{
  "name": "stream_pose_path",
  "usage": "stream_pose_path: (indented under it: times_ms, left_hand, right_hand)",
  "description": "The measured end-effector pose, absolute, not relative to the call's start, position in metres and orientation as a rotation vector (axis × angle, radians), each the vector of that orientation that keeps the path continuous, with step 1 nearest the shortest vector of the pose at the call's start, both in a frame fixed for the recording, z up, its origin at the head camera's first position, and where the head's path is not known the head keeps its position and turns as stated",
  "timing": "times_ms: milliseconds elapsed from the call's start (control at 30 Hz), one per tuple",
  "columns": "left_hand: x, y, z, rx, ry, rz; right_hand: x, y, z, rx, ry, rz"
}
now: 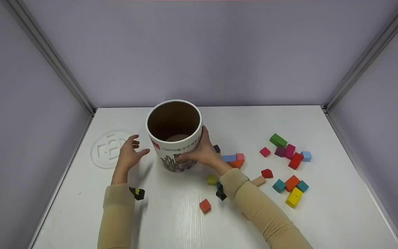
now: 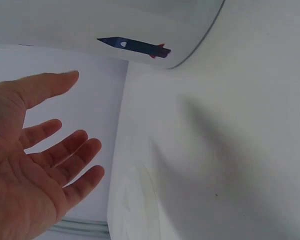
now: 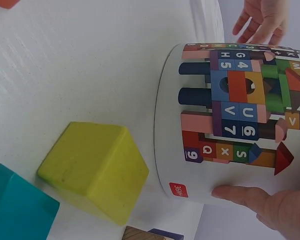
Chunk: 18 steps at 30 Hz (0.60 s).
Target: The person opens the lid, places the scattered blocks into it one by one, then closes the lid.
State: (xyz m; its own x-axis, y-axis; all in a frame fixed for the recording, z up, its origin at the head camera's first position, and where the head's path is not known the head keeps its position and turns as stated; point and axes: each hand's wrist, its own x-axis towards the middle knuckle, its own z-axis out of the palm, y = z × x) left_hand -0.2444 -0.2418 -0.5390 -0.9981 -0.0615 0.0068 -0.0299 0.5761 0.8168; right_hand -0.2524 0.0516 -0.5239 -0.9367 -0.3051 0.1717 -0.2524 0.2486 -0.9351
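Observation:
A white printed cardboard bucket [image 1: 176,152] stands upright at the back of the table, its top uncovered and only a brownish inside showing. My right hand [image 1: 204,152] grips its right side, thumb across the printed front and the other fingers round the far side, mostly hidden. In the right wrist view the thumb [image 3: 245,196] lies on the bucket's wall beside pictures of lettered blocks. My left hand [image 2: 45,155] is held apart from the bucket on its left, fingers spread and loosely bent, palm facing it, holding nothing. Beneath and behind it lies a round white lid [image 1: 98,160].
Wooden blocks lie scattered to the right, among them a green block [image 1: 278,140], a yellow block [image 1: 293,197] and an orange-red cube [image 1: 205,206]. A yellow-green cube [image 3: 90,170] sits near the bucket's base. Pale walls [image 1: 219,52] enclose the table's back and sides.

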Motion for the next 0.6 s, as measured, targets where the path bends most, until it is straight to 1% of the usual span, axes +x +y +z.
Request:
stream_pose_path:
  times_ms: [367, 600]
  left_hand:
    - [-0.234, -0.220, -0.530, -0.361, -2.574, -1.858]
    - [-0.235, -0.206, -0.530, -0.429, -2.451, -1.932]
  right_hand:
    - [-0.251, 0.052, -0.525, -0.569, 2.468, -1.817]
    - [-0.251, 0.053, -0.524, -0.613, 2.495, -1.802]
